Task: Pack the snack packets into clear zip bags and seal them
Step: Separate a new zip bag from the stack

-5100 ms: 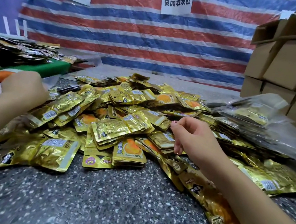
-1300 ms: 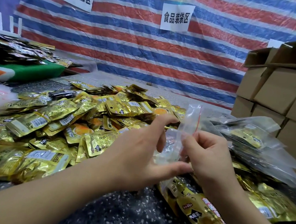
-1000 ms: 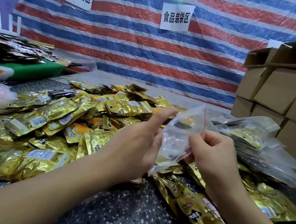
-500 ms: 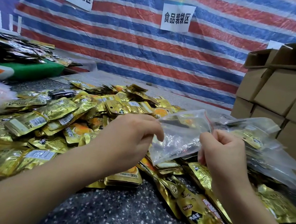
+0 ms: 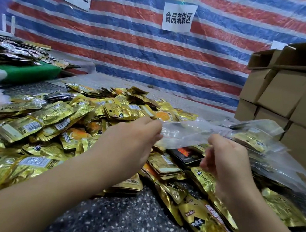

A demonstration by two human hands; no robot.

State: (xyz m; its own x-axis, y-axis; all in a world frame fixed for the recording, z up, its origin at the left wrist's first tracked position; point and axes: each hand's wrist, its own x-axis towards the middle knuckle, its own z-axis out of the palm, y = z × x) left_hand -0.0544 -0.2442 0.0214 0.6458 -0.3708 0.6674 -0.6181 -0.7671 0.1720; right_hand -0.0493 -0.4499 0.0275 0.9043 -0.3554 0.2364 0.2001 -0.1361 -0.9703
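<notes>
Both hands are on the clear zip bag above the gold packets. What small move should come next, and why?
Probably pull the mouth apart: the left hand and right hand each pinch one end of the clear zip bag, which looks flat and empty, stretched between them over the gold snack packets. It must open before packets go in.

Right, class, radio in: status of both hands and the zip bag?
Left hand and right hand each pinching the clear zip bag, stretched between them. Bag looks empty. Gold snack packets piled beneath; nothing in the way.
</notes>
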